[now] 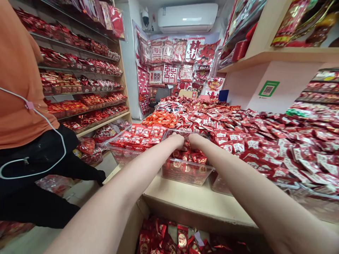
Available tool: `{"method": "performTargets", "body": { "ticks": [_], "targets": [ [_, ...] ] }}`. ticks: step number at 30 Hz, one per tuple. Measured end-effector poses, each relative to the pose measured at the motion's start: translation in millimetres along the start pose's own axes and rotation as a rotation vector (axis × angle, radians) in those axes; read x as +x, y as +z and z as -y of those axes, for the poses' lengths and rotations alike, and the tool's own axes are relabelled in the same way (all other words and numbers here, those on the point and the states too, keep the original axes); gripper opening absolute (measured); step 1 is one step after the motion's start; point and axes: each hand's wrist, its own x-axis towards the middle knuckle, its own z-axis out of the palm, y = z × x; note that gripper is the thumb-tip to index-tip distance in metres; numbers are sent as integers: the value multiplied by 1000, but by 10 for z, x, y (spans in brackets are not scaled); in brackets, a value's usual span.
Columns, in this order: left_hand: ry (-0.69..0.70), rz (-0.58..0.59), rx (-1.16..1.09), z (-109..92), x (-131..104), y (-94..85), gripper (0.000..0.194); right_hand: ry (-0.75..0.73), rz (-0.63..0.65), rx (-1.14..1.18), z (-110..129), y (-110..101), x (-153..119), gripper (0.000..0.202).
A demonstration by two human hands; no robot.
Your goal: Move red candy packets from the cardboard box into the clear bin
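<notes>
Both hands reach into a clear plastic bin (185, 171) of small red and gold packets (187, 157) printed with a double-happiness sign. My left hand (178, 141) is over the bin's left half, its fingers curled down among the packets; what they hold is hidden. Close beside it, my right hand (195, 140) bends down into the right half, with its fingers hidden behind the hand. In the bin the packets near me stand in rows. Another clear bin (123, 153) with red packets adjoins on the left.
Heaps of red and white packets (265, 141) cover the counter to the right and behind. Below the counter edge (185, 194) a cardboard box (132, 225) holds loose red packets. A person in an orange top (21, 88) stands at left, near stocked shelves (82, 90).
</notes>
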Motion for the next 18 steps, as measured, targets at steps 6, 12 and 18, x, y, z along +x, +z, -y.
{"method": "performTargets", "body": {
  "ticks": [6, 12, 18],
  "targets": [
    [18, -64, 21, 8, 56, 62, 41, 36, 58, -35, 23, -37, -83, 28],
    [100, -23, 85, 15, 131, 29, 28, 29, -49, -37, 160, -291, -329, 19],
    [121, 37, 168, 118, -27, -207, 29, -65, -319, 53, 239, -617, -1211, 19]
  ]
}}
